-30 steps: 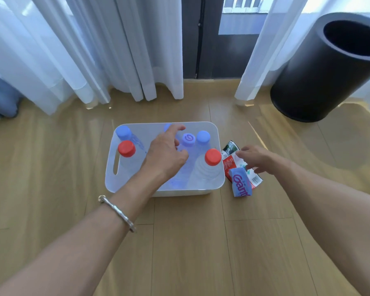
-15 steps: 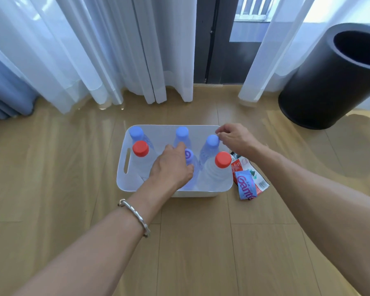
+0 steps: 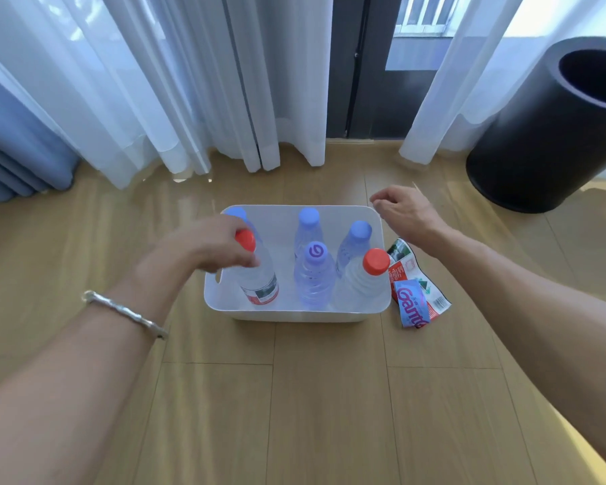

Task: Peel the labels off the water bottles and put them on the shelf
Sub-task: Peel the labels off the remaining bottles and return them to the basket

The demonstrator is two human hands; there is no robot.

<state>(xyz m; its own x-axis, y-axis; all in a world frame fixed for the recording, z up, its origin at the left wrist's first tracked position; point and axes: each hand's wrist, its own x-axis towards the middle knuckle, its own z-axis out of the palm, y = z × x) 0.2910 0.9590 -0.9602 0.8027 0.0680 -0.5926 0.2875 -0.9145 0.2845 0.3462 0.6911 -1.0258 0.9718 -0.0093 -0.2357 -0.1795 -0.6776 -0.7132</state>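
Head view: left hand (image 3: 203, 252) grips labelled red-capped bottle (image 3: 259, 285) by the neck in white bin (image 3: 294, 315); right hand (image 3: 406, 215) hovers loosely curled, empty, near its far corner.

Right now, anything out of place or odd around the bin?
Crumpled peeled labels lie on the wooden floor right of the white plastic bin. The front-left red-capped clear plastic bottle, gripped by the left hand, still wears its label.

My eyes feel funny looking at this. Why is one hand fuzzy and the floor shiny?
Head view: the left hand is blurred by a red cap; daylight through the curtains glares off the floor; the wide lens bends the black bin at the edge.
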